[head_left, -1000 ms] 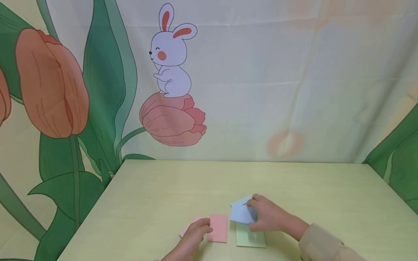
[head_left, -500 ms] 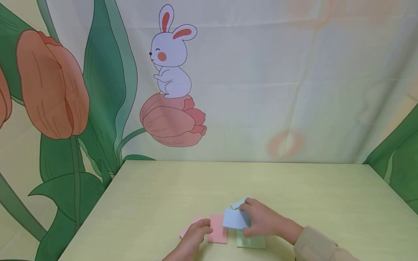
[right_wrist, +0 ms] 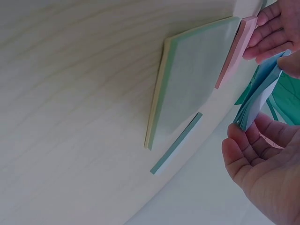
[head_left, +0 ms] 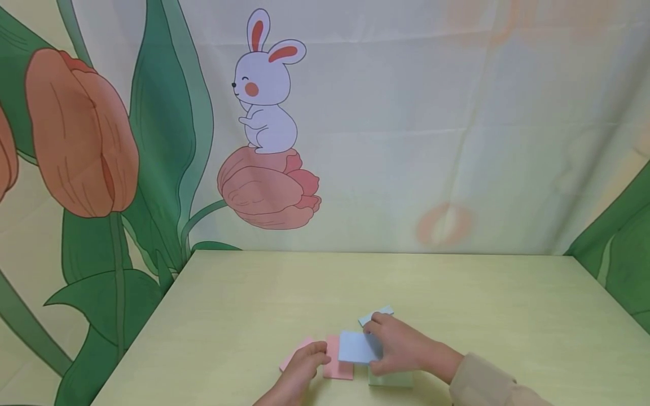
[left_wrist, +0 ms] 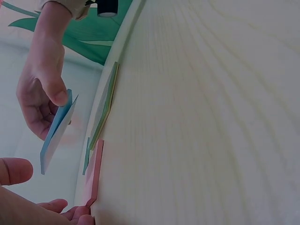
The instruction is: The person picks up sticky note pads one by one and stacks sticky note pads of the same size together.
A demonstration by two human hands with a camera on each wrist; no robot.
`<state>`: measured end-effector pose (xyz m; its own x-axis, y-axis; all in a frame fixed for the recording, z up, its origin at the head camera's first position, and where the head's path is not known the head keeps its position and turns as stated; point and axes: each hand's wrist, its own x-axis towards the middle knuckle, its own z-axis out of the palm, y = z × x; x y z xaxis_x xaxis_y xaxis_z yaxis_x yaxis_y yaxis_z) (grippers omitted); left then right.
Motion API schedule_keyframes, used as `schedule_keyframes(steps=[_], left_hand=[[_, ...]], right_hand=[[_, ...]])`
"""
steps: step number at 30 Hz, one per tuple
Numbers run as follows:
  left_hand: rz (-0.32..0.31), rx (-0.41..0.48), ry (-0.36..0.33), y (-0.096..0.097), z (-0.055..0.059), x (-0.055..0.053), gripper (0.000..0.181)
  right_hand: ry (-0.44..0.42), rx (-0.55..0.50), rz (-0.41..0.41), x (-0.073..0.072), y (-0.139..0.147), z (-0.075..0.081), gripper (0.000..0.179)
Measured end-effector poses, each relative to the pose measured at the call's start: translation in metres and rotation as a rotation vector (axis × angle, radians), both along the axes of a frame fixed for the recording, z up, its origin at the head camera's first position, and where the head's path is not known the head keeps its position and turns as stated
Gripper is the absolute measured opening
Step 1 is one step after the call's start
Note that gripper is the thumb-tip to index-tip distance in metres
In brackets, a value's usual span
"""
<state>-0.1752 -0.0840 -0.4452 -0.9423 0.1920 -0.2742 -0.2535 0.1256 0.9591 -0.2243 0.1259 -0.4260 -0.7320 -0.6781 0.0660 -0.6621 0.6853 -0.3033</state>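
Note:
My right hand point(head_left: 403, 345) grips a blue pad of sticky notes point(head_left: 358, 347) between thumb and fingers, above the table. In the right wrist view the leaves of the blue pad point(right_wrist: 257, 96) fan apart slightly at one end. The held pad covers parts of a pink pad point(head_left: 339, 370) and a green pad point(head_left: 392, 379), both lying flat. My left hand point(head_left: 301, 369) has its fingers loosely extended at the left edge of the pink pad; contact is hard to tell. A second pink pad point(head_left: 299, 351) is partly hidden behind the left hand.
A narrow light-blue pad point(head_left: 377, 314) lies on the table point(head_left: 254, 293) behind the right hand. The green pad has a yellowish layer point(right_wrist: 154, 101) beneath it. A printed curtain point(head_left: 376, 141) hangs along the table's far edge.
My right hand has carried the blue pad left and nearer, from over the green pad to partly over the pink one. The left hand has stayed in place.

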Motion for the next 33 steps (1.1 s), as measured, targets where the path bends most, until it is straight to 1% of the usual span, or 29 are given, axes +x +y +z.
schedule_keyframes(steps=[4,12,19,26,33], left_hand=[[0.006,-0.006,-0.013,0.0,0.0,0.0,0.051],[0.01,-0.01,-0.007,0.0,0.0,0.0,0.05],[0.019,-0.022,-0.036,0.001,0.001,-0.001,0.05],[0.006,-0.018,-0.063,0.0,0.002,-0.002,0.051],[0.001,-0.003,-0.044,0.001,0.002,-0.001,0.051]], right_hand=[[0.002,0.029,0.016,0.0,-0.003,0.0,0.049],[0.045,0.064,0.061,-0.001,-0.007,-0.005,0.045],[0.106,0.089,0.11,-0.004,-0.011,-0.008,0.044],[0.149,0.143,0.158,-0.004,-0.014,-0.006,0.046],[0.204,0.172,0.212,-0.007,-0.018,-0.006,0.046]])
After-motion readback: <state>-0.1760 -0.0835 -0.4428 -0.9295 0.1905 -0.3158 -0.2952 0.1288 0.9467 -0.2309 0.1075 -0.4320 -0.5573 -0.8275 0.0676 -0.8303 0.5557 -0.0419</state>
